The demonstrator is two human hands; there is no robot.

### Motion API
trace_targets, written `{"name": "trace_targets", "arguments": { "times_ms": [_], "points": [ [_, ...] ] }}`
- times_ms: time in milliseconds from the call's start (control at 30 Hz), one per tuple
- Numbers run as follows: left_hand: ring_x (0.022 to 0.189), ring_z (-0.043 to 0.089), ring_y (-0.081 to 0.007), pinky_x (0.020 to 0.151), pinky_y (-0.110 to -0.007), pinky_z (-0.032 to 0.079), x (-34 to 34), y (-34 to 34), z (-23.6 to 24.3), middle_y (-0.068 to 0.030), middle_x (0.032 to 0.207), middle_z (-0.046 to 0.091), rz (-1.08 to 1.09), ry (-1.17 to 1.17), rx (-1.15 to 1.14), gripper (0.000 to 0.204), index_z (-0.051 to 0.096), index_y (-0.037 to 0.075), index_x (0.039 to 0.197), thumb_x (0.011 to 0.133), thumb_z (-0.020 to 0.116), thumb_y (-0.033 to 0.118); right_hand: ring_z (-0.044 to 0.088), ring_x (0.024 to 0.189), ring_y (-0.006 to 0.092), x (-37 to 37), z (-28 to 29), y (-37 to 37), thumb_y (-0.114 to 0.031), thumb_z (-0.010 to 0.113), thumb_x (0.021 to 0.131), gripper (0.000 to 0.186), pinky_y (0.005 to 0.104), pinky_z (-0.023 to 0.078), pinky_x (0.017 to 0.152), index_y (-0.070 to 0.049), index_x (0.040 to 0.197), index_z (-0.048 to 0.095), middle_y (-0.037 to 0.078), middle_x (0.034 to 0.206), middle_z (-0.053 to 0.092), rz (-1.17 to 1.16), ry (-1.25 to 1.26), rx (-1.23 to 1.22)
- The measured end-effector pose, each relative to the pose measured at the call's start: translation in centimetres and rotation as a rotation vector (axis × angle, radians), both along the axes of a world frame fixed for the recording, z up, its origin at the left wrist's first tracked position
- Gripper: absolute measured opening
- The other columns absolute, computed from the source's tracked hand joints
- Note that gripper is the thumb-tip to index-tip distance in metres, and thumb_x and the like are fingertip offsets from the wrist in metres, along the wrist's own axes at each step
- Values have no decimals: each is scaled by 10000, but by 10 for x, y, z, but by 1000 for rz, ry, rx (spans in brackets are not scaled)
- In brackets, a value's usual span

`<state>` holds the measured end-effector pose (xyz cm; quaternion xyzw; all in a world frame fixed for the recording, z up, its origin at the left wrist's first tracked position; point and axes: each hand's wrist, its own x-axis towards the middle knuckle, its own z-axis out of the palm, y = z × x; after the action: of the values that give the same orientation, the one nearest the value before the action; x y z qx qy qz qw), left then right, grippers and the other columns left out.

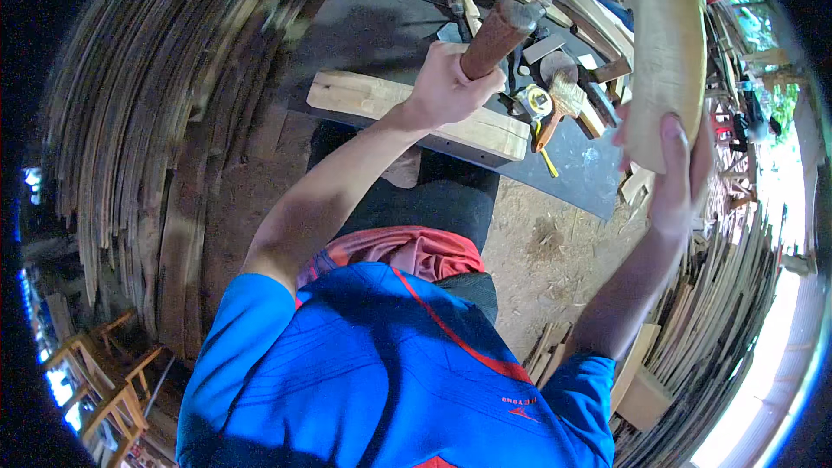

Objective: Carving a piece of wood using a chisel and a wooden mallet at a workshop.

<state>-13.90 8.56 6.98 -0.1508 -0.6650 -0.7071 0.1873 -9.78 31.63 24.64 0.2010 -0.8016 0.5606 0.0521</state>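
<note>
A long, squared, pale wooden beam (pixel 364 95) is lying along the near edge of a dark grey, flat table (pixel 589 180). Above the middle of this beam, the left grip (pixel 446 94) is wrapping its fingers around a brown, cylindrical wooden handle (pixel 494 45), which is slanting up and rightward from the fist, its grey end facing away from the person. To the right of the beam and raised above it, the right grip (pixel 680 160) is pinching the lower end of a long, smooth, gently curved piece of pale wood (pixel 663 43), its thumb pressing on the near face; the wood is standing steeply. Beyond the beam's right end, a round yellow-and-white tape measure (pixel 536 101) is resting beside a beige-bristled brush with an orange handle (pixel 566 100). Just right of that end, a slim yellow rod (pixel 549 163) is pointing toward the person. Left of the beam, long brown boards (pixel 147 121) are standing stacked.
</note>
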Motion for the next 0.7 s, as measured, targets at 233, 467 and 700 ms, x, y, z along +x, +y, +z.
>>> {"name": "trace_targets", "arguments": {
  "times_ms": [233,467,700],
  "points": [
    [514,415,-18,460,-263,322,3,3,4,46,517,437,37,-60,-14,311,482,47,577,829,664,67,641,629,161,27,24,-25,-253,648,940,326,280,497,557,33,1086,594,87,807,644,-236,305,-68],
    [504,431,-23,454,-258,298,8,8,4,70,546,471,50,23,56,308,495,75,578,831,655,5,572,561,159,40,45,-42,-261,710,896,304,335,439,508,-4,997,583,149,707,597,-254,241,-133],
    [510,439,-23,462,-253,306,16,9,8,72,547,480,25,19,73,292,519,76,595,833,670,1,576,500,278,32,50,-35,-277,723,885,319,364,470,509,-7,974,580,144,697,618,-205,237,111]
  ]
}}
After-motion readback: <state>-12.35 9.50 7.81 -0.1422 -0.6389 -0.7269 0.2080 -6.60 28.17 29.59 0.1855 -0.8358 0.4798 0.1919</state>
